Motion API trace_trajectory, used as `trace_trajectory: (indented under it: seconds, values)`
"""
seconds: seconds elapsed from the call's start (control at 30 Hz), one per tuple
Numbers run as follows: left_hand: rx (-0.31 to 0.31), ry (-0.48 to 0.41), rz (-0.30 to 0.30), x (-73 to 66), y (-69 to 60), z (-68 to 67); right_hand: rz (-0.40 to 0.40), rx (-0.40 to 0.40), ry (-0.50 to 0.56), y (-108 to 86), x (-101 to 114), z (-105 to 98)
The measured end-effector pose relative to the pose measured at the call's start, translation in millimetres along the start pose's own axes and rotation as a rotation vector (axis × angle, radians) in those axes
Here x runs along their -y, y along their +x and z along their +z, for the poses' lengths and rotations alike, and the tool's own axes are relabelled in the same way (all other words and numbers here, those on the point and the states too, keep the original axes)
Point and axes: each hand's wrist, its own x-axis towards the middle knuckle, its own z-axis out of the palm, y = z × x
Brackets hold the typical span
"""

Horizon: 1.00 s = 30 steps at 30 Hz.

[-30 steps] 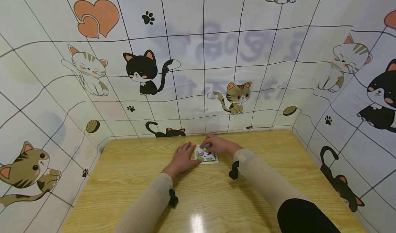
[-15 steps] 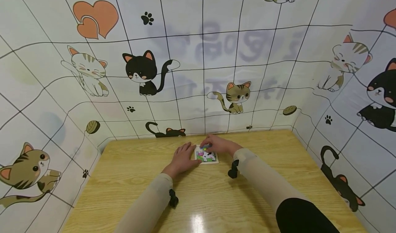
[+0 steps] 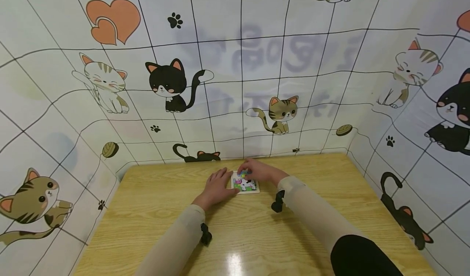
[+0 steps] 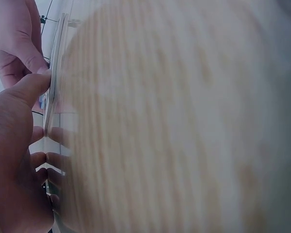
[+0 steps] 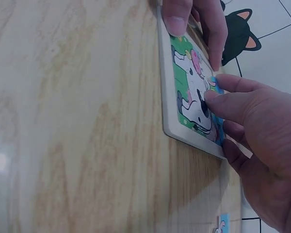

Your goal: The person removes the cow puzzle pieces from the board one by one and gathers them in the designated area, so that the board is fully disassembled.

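Note:
A square picture puzzle [image 3: 245, 185] with a white frame and a cow scene lies flat near the table's back edge. Its cow picture [image 5: 191, 90] shows closely in the right wrist view. My left hand [image 3: 216, 189] rests at the puzzle's left side, thumb on the near-left corner and fingers spread along the left edge. In the left wrist view, the thumb [image 4: 36, 82] touches the puzzle's rim. My right hand [image 3: 261, 172] pinches a small blue piece [image 5: 217, 86] between thumb and index finger over the far part of the picture. The fingers partly hide that piece.
Another small piece with blue and pink on it [image 5: 224, 223] lies on the wooden table [image 3: 235, 231], beyond the puzzle's side in the right wrist view. Cloth walls [image 3: 220, 64] printed with cats stand behind the table and at both sides.

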Motion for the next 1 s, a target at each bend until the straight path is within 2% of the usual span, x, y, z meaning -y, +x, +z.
trace_trajectory:
  seconds: [0.27, 0.43, 0.57, 0.77, 1.0]
  values:
    - [-0.007, 0.005, -0.001, 2.6, 1.5, -0.1, -0.056, -0.038, -0.019, 0.3, 2.4, 0.0]
    - [0.008, 0.005, -0.008, 1.1, 0.3, -1.1, 0.016, -0.046, -0.022, 1.5, 4.6, -0.1]
    - [-0.009, -0.006, -0.001, 1.1, -0.2, -1.3, 0.068, -0.063, -0.008, 2.6, 6.8, -0.6]
    - [-0.019, -0.001, 0.012, 4.6, 0.5, 3.4, 0.065, -0.052, 0.004, 3.2, 5.1, -0.6]
    - [0.005, -0.001, 0.004, 2.1, -0.3, -0.2, 0.048, -0.036, -0.048, 4.1, 1.7, -1.4]
